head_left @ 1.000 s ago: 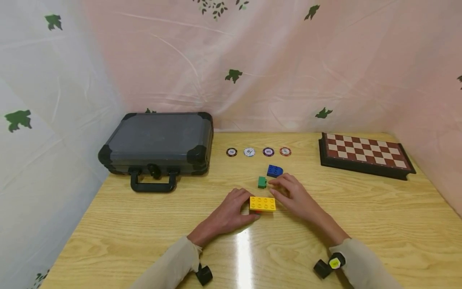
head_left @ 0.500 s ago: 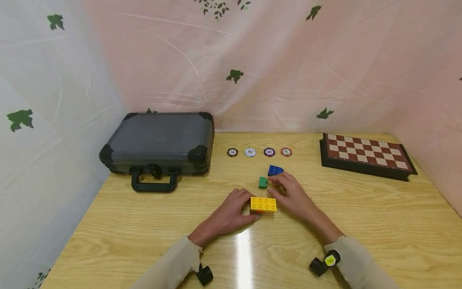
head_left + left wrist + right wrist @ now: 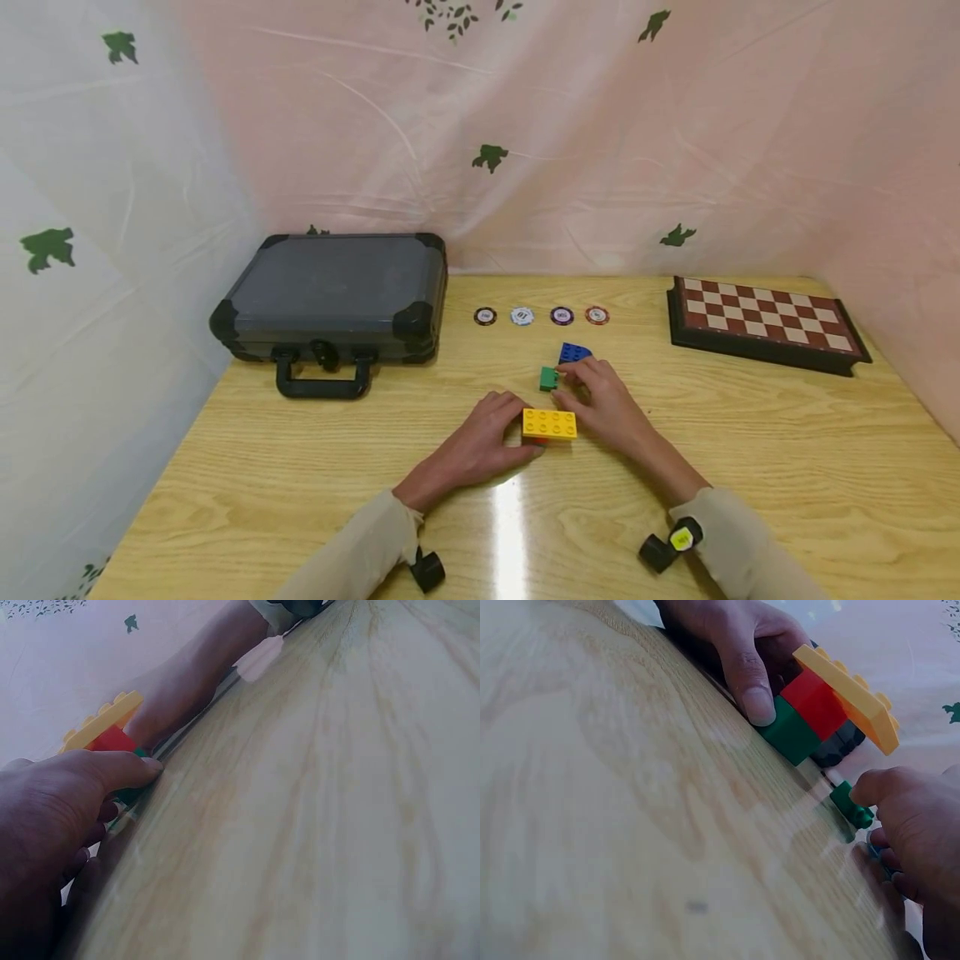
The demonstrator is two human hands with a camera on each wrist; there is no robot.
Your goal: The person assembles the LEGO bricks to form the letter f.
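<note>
My left hand (image 3: 483, 440) grips a small brick stack low on the table, thumb on the near side. The stack has a green brick (image 3: 790, 733) below, a red brick (image 3: 817, 703) above it and a wide yellow plate (image 3: 550, 423) on top. My right hand (image 3: 609, 410) is just right of a small loose green brick (image 3: 548, 379), which lies on its side with studs facing right. Thumb and index finger are spread near the studs; whether they touch it I cannot tell. Behind the right fingertips lies a blue rounded brick (image 3: 574, 353), partly covered.
A grey case (image 3: 337, 287) with a black handle stands at the back left. Several poker chips (image 3: 522, 316) lie in a row behind the bricks. At the back right is a folded chessboard (image 3: 765, 317). Leaf-printed cloth (image 3: 570, 125) surrounds the wooden table.
My right hand has shifted a little left, its fingertips nearer the small green brick and over the blue one's edge. My left hand keeps its grip on the stack.
</note>
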